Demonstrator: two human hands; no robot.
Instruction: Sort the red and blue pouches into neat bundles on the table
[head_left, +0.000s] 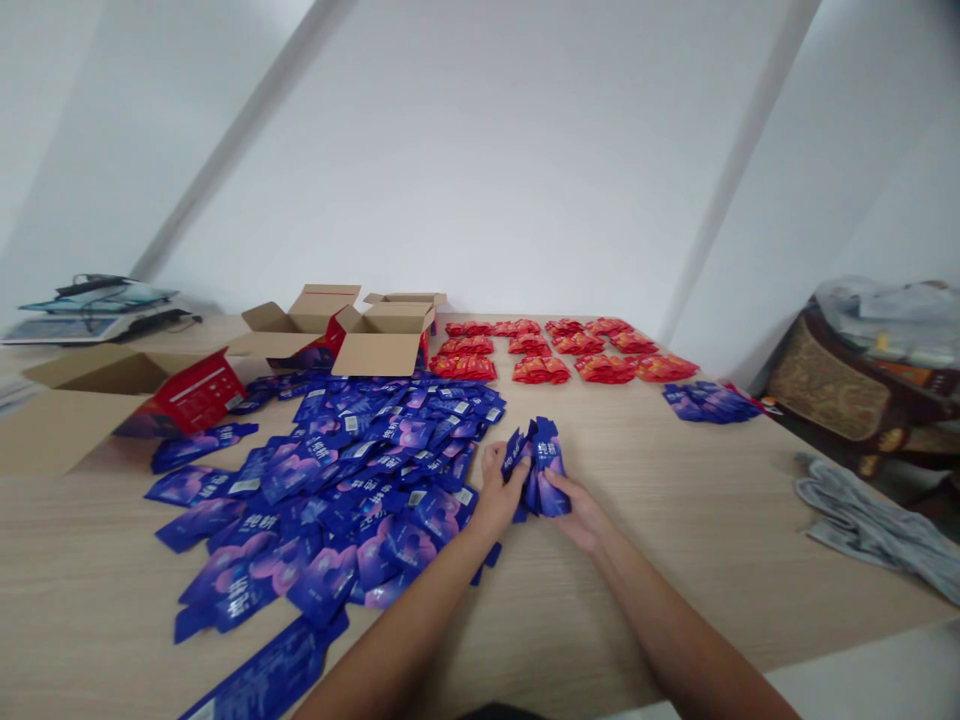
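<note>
Both my hands meet over the middle of the table, each closed around blue-purple packets. My left hand (pixel 501 487) grips a packet (pixel 514 455) tilted toward the left. In my right hand (pixel 576 510) are upright packets (pixel 551 470) pinched between thumb and fingers; how many is hidden. The two bunches lean against each other. To the left of my hands spreads a large loose pile of the same blue packets (pixel 360 470), lying flat and overlapping, with white lettering on them.
Open cardboard boxes (pixel 379 350) stand behind and left of the pile. Red packets (pixel 540 368) lie in grouped stacks at the back. A fanned stack of blue packets (pixel 709 402) sits at the right edge. Beyond are a patterned chair (pixel 825 385) and grey cloth (pixel 870 515).
</note>
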